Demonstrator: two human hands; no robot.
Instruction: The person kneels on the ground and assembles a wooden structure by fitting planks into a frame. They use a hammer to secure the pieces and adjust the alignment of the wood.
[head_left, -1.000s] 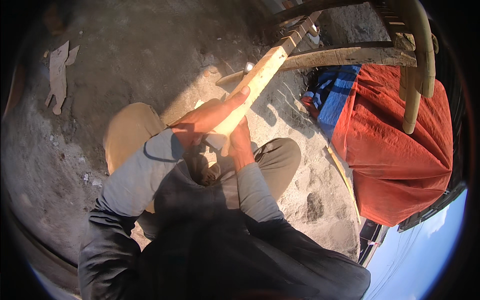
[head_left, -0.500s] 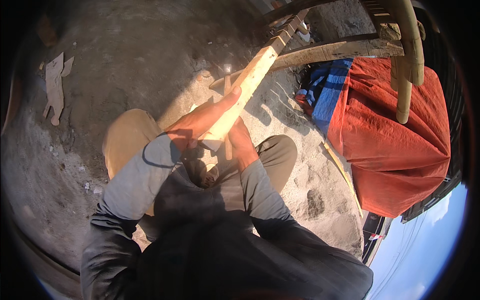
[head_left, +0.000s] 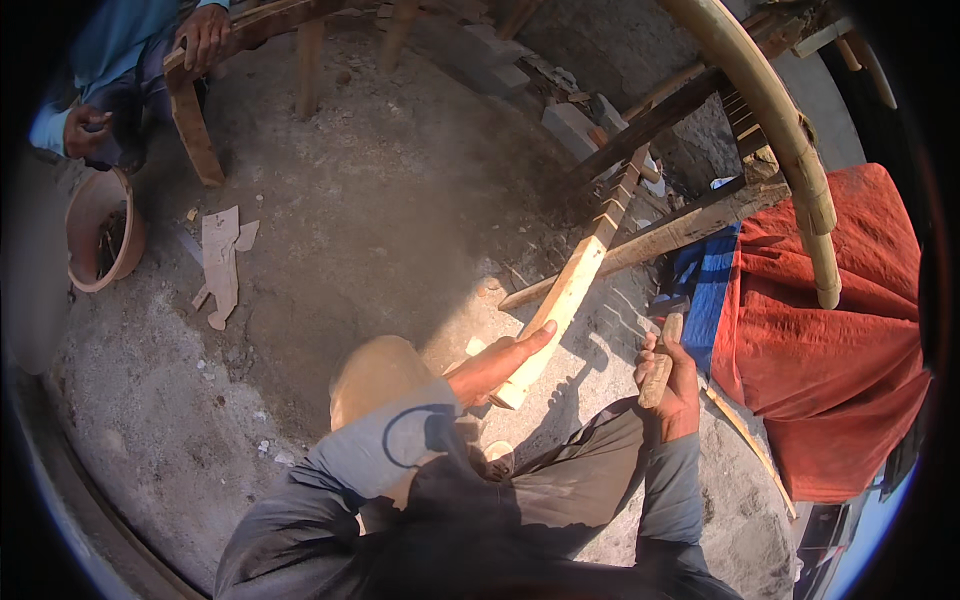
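A long squared wooden beam [head_left: 569, 293] slants away from my lap, pale at the near end and notched along its darker far part. My left hand [head_left: 497, 365] grips its near end, thumb on top; the other fingers are mostly hidden beneath. To the right of the beam, apart from it, my right hand [head_left: 672, 385] is closed round the wooden handle of a hammer [head_left: 660, 372]. The hammer is raised over my right knee, its dark head at the upper end, near the blue edge of a red tarp.
A red tarp [head_left: 825, 330] covers something at right, beside a curved bamboo pole [head_left: 800, 150] and a wooden frame [head_left: 690, 222]. Flat wood offcuts [head_left: 220, 262] lie on the ground at left, near a bucket [head_left: 130, 235]. Another person's hand [head_left: 203, 35] rests on a wooden piece.
My right hand has come out from beneath the beam and swung right with the hammer. My left hand stays on the beam. The view has shifted, bringing in another person and the bucket.
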